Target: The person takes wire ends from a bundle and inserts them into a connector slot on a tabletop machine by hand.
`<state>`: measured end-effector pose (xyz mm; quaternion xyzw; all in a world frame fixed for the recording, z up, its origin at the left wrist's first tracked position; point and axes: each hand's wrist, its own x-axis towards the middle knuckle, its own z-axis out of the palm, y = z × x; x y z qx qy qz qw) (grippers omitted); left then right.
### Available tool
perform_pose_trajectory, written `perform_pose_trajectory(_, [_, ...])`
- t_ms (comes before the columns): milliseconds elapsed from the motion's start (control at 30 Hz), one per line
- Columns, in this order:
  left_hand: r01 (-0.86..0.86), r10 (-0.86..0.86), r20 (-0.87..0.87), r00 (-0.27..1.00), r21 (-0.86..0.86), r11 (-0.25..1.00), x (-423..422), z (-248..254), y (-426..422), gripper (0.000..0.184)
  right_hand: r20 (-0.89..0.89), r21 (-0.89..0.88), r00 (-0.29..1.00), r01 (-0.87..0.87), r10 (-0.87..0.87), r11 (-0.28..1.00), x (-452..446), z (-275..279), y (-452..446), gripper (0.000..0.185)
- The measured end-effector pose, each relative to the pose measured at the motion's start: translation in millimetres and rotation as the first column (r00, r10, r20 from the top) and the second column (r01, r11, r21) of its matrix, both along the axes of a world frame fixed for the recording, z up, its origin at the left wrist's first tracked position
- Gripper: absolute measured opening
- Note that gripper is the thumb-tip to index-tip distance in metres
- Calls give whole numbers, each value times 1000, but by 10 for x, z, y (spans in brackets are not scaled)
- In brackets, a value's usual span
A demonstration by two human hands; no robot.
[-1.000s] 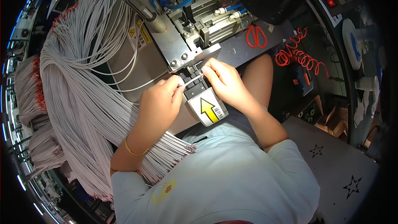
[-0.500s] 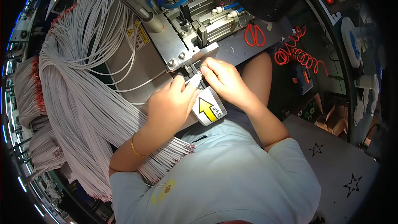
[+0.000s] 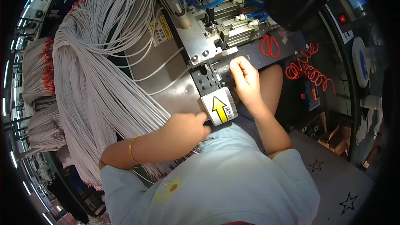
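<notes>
The left hand (image 3: 186, 130) has dropped from the black block (image 3: 207, 82); it's blurry. The right hand (image 3: 246, 82) has moved off too, curled up. I can't tell if either holds anything. Work there looks paused. White wires (image 3: 96, 96) lie bunched to the left.

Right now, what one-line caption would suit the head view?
A blurred left hand near bundled pale cables, with a curled right hand beside a metal machine.

Red scissors (image 3: 270, 46) lie on the worktop (image 3: 291, 46) near a red coil (image 3: 308, 69). Cartons (image 3: 336, 139) show beside a grey board (image 3: 329, 183) with stars (image 3: 348, 203).
</notes>
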<state>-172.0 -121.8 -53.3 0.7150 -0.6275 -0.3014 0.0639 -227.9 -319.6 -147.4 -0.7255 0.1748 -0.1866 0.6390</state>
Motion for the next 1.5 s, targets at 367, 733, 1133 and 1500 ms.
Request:
perform_pose_trajectory(367, [-757, 583, -578, 572, -98, 646, 322, -190, -255, 13, 275, -322, 943, -92, 186, 942, -60, 183, 142, 8])
perform_pose_trajectory(733, [-630, 455, -614, 645, -90, 771, 426, -125, -193, 15, 265, -80, 934, -227, 240, 971, -86, 260, 141, 9])
perform_pose_trajectory(1133, [-678, 502, -690, 522, 21, 735, 412, -147, -183, 16, 248, -88, 934, -243, 257, 966, -82, 319, 108, 9])
perform_pose_trajectory(1500, [-728, 486, -739, 468, -10, 686, 345, -175, -225, 12, 120, 339, 951, -310, 285, 888, -101, 324, 94, 9])
